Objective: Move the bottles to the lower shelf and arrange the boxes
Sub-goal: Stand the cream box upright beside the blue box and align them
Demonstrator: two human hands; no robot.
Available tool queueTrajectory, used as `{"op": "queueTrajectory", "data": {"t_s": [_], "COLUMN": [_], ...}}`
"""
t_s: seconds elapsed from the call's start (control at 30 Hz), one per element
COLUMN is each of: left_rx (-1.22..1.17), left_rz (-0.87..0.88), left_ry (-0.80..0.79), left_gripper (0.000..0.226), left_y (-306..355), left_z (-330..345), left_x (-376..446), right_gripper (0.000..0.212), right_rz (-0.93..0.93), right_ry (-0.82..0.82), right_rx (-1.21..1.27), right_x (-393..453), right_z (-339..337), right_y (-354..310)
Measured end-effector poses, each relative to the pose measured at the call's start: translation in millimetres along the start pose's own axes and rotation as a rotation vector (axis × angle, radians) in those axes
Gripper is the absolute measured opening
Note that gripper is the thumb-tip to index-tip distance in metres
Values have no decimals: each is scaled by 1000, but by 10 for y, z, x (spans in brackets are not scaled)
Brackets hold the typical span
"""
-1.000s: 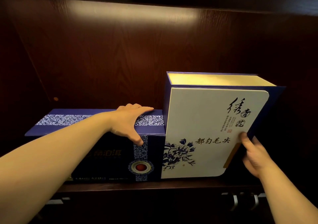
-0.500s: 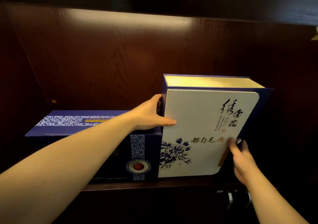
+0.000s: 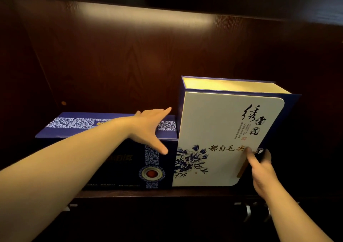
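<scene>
On a dark wooden shelf (image 3: 130,193) the left hand (image 3: 151,128) lies flat, fingers spread, on the low dark blue box (image 3: 111,130). The right hand (image 3: 259,164) pinches the tall white flowered box (image 3: 219,139) standing beside it.

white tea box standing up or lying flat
Standing up: the white tea box rests on its narrow edge on the shelf, printed face forward.

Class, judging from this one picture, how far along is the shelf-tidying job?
Done: the low dark-blue patterned box and the tall white-fronted floral box stand side by side on the dark wooden shelf. In hand: the left hand spreads over the blue box; the right hand grips the white box's edge. Left: final alignment; no bottles visible.
</scene>
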State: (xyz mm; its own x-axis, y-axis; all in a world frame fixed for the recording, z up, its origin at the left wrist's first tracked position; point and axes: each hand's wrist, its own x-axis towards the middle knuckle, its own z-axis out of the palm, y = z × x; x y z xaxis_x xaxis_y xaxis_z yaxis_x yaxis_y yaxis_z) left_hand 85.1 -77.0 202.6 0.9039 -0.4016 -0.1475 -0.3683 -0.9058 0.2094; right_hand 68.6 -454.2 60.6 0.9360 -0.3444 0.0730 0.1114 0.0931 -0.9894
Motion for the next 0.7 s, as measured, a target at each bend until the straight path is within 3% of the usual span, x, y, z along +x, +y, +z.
{"op": "queueTrajectory", "data": {"t_s": [0.1, 0.4, 0.7], "left_rx": [159, 118, 75], "left_rz": [-97, -45, -27], "left_ry": [-51, 67, 108], "left_gripper": [140, 130, 123], "left_y": [-340, -446, -443], "left_z": [-13, -16, 62], "left_x": [-179, -168, -229], "right_gripper": [89, 84, 102], "right_rz": [3, 50, 73], "right_ry": [8, 34, 76], "right_rx": [-19, -19, -47], "right_x": [-48, -52, -89], "right_z": [36, 121, 134], "right_y": [30, 53, 71]}}
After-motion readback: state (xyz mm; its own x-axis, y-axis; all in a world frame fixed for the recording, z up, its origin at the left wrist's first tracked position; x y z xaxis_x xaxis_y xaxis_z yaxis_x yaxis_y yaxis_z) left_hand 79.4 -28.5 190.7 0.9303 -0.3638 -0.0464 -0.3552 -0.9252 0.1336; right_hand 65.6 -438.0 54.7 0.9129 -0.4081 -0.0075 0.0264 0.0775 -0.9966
